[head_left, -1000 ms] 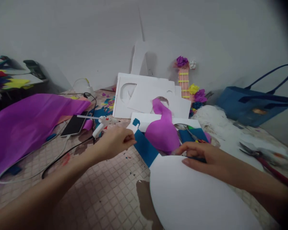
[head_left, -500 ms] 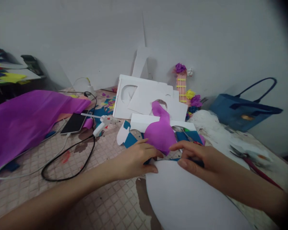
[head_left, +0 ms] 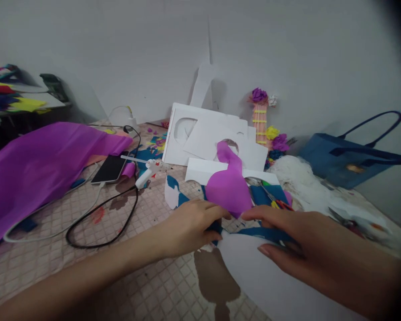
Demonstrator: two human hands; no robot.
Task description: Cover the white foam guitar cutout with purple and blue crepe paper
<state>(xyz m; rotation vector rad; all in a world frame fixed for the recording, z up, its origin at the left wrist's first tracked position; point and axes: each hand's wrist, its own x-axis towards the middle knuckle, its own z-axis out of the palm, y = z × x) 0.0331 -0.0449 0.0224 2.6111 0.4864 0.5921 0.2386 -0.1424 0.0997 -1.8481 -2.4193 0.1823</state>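
A large white board piece (head_left: 274,276) with a rounded edge lies at the front right, blue paper (head_left: 263,232) along its far edge. My left hand (head_left: 197,225) is at the far left corner of the board, fingers and thumb pinched on the blue paper there. Over the blue strip, my right hand (head_left: 297,240) has its thumb and index finger spread apart, the thumb near the board; its other fingers are hidden. Just beyond both hands lies a purple cut-out (head_left: 229,189) with a round body and a narrow neck.
White cut boards (head_left: 217,133) lean at the back. On the left are a white glue gun (head_left: 150,171), a phone (head_left: 108,169), cables and purple sheeting (head_left: 50,165). Pliers (head_left: 344,220) and a blue bag (head_left: 347,160) are at the right.
The view has shifted slightly left. The white board has moved right and down, and more blue paper shows at its edge. My right hand has moved right, its thumb and index finger wider apart.
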